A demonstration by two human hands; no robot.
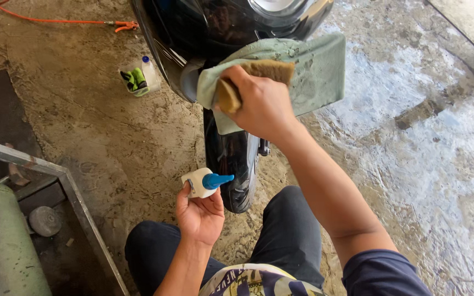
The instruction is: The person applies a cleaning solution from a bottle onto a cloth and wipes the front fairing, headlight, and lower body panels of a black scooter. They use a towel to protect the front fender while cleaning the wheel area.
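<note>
A black motorcycle (215, 33) stands on the rough concrete floor (412, 137), its front wheel (231, 159) pointing toward the crouching person. Draped over its glossy front panel is a pale green cloth (314, 71), with a brown sponge (264, 74) pressed onto it by the right hand (261, 104), fingers clamped around both. To polish well, the pressure should probably stay even and the strokes overlap. The left hand (199, 211), just beside the wheel, grips a small white bottle (198, 182) with a blue nozzle, fingers wrapped tightly. A small tub (138, 79) sits near the floor's upper left.
</note>
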